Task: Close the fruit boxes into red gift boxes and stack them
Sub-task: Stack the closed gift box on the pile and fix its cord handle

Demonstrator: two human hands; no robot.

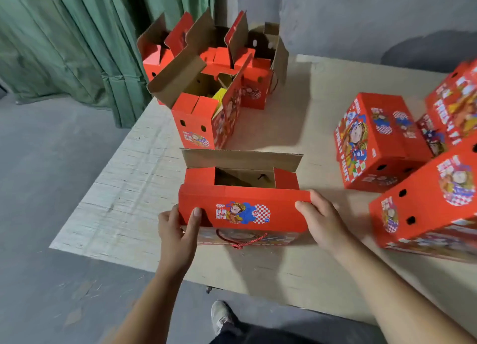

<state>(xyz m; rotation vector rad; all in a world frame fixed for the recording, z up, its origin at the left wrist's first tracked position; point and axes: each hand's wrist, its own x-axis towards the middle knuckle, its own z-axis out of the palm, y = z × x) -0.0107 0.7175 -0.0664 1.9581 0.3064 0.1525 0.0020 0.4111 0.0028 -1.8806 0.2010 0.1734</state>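
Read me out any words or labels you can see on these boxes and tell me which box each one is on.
"鲜果" and two more large characters, blurred: front flap of the near open box.
"FRESH FRUIT", partly legible: side of the closed box at right.
Print on the other boxes: too blurred.

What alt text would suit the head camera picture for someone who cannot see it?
Two hands, left hand and right hand, grip the near flap of an open red gift box on a plywood table. More open boxes stand behind; closed boxes lie at right.

1 head-worn view, steeply down and forward over a low board (124, 209), close above both hands.
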